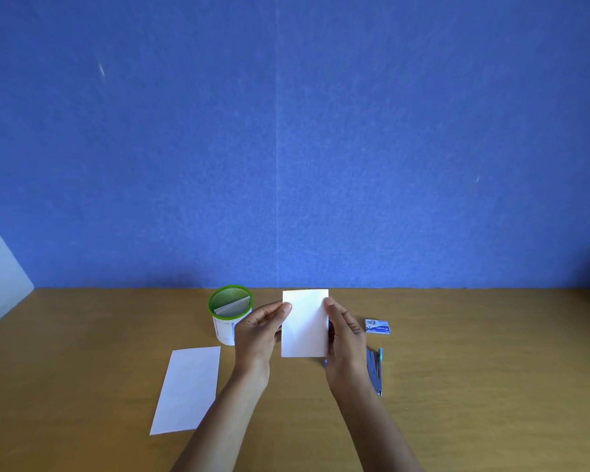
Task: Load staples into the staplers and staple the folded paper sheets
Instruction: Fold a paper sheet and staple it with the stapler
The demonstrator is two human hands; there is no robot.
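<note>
Folded sheet [305, 323]: white paper, held upright just above the table [82, 369], long axis running top to bottom, flat face toward us. The left hand [258, 330] is pinching its left edge near the top, and the fingers [285, 307] are closing on the paper from the front. The right hand [344, 338] is gripping the right edge, thumb at the upper corner, the rest wrapping behind (we are not seeing those tips). So both hands are clamped on the sheet, neither one free.

The stapler [375, 369] is lying on the table just right of the right hand and lower than the sheet, partly hidden by that wrist. Its long axis is pointing away from us. The right hand is much the nearer. We are judging that it would have to release the edge and drop rightward while the left keeps the paper. Whether the stapler is loaded, we cannot tell.

Textures: the paper is looking matte, thin and crisp-edged. The stapler is slim and blue-grey, with a light-blue tip at its far end.

Farther out, a small blue-and-white box of staples [377, 326] is sitting beyond the stapler. A white cup [230, 313] with a green rim is holding more folded paper. A flat sheet [188, 390] is lying near left on the brown table.
</note>
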